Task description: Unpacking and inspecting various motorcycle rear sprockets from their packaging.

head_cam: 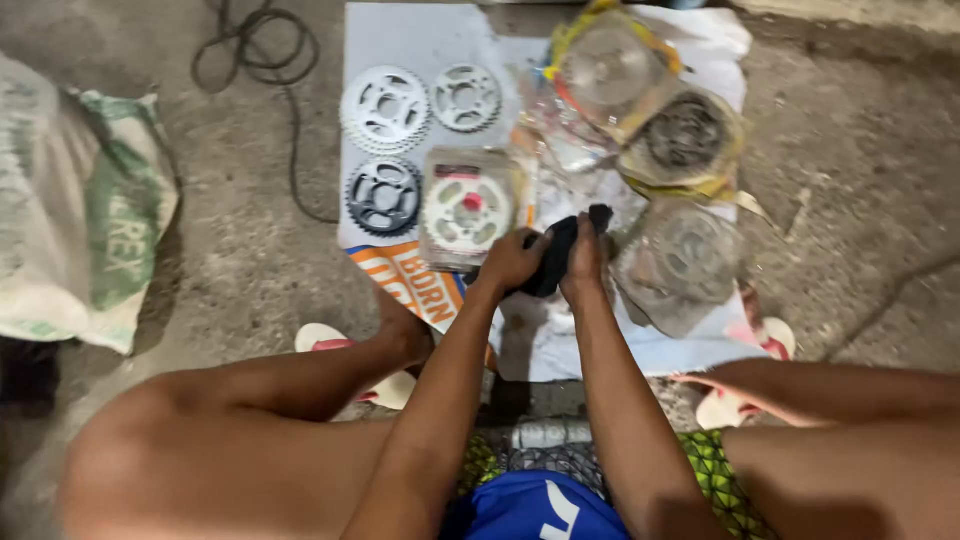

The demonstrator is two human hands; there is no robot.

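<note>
My left hand (508, 262) and my right hand (584, 262) both grip a black cloth-like bundle (556, 252) just above a white sheet (400, 40) spread on the ground. What the bundle wraps is hidden. Left of my hands lies a packaged white sprocket with a red centre (467, 206). Beyond it lie two bare silver sprockets (385, 108) (467, 97) and a dark sprocket (384, 195). Right of my hands sits a sprocket in clear plastic (684, 256).
Two more bagged sprockets (610, 68) (686, 135) lie at the back right of the sheet. A woven green-and-white sack (85, 215) stands at the left. A black cable (262, 55) loops on the concrete floor. My bare knees and pale sandals (322, 338) frame the sheet.
</note>
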